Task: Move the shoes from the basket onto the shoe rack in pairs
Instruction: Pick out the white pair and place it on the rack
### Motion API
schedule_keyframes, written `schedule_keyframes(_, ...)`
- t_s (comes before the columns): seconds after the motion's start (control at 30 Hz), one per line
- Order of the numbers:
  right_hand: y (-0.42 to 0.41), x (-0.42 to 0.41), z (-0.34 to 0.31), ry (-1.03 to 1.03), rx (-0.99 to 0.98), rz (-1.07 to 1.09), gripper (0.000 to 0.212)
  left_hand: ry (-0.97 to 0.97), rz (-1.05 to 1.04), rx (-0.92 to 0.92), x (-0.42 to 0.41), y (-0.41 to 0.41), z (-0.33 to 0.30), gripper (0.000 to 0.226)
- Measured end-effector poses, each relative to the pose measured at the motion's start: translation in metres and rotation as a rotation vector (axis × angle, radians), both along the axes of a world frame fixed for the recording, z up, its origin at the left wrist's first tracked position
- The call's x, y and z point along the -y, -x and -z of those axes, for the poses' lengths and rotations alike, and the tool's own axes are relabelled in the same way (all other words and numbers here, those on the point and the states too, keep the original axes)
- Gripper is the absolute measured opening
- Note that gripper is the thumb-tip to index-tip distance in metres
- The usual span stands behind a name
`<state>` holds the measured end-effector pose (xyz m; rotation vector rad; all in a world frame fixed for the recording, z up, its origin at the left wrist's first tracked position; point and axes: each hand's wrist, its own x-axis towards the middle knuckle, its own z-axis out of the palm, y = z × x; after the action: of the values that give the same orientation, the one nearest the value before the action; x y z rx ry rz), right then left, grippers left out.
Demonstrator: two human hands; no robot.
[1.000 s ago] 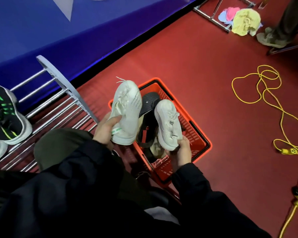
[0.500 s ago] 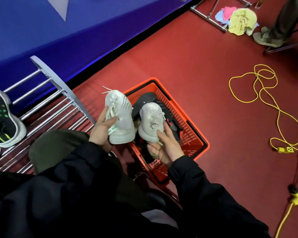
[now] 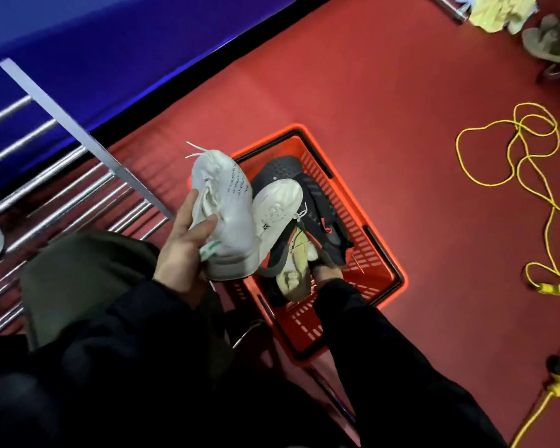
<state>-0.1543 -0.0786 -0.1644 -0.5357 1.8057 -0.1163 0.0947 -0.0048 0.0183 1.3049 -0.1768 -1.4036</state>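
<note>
Two white shoes (image 3: 222,202) are up over the basket (image 3: 382,253): your left hand (image 3: 185,244) clasps one; your right hand (image 3: 328,273), low in the basket, has an unclear hold. Next, carry the pair left of the basket onto the rack (image 3: 78,195).

The left hand (image 3: 183,250) is raised in front of the body, palm turned to the right, its thumb laid across the side of a white shoe (image 3: 222,211) and the fingers wrapped behind it, so the shoe stands toe up in the grip. The right arm, in a black sleeve (image 3: 362,337), stretches forward and down, and the right hand (image 3: 327,273) is mostly hidden; only the back of it shows at the cuff, so how its fingers lie cannot be told. A knee in olive trousers (image 3: 78,279) is bent below the left forearm.
</note>
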Motion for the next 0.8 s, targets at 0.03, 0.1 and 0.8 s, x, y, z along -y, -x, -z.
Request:
schedule_keyframes(0.03, -0.003, 0.001, 0.007, -0.037, 0.013, 0.036, 0.04, 0.0, 0.022, -0.004, 0.003, 0.001, 0.001, 0.068)
schedule_keyframes(0.1, -0.014, 0.008, 0.019, -0.017, 0.017, 0.086, 0.041, -0.002, 0.043, -0.032, 0.008, 0.001, 0.003, 0.073)
schedule_keyframes(0.8, -0.028, 0.011, -0.005, 0.377, -0.179, 0.395, 0.038, -0.083, 0.026, 0.043, 0.036, 0.014, 0.009, 0.056)
